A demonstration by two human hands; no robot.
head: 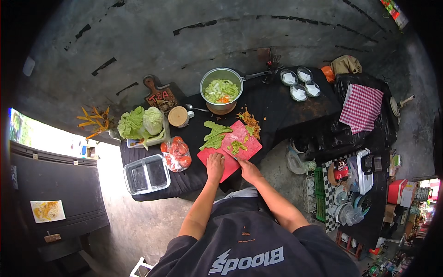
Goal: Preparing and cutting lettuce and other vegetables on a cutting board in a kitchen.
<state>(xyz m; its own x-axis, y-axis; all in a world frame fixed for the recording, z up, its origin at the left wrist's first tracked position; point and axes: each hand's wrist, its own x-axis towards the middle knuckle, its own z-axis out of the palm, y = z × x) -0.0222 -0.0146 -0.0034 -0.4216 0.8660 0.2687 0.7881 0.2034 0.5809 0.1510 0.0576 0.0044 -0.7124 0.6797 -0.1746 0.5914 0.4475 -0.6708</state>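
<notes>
A red cutting board [249, 147] lies on the black-covered table in front of me. My right hand [250, 170] grips a knife [231, 155], its blade pointing up and left over the board. My left hand [215, 166] rests on the board's left part, fingers bent; whether a piece lies under them is hidden. Chopped greens [238, 147] lie just beyond the blade, and whole leaves [215, 135] spread over the board's upper left edge. Orange peelings [252, 122] are heaped along its far right edge. Behind stands a metal saucepan [204, 78] with cut vegetables [221, 90] inside.
At left are a glass divided dish [147, 175], a bag of tomatoes [177, 154], a container of cabbage [152, 121] and a lidded mug [179, 116]. Small glass bowls [298, 92] stand at the far right. The saucepan's handle [258, 74] points right. A spoon [197, 108] lies near the mug.
</notes>
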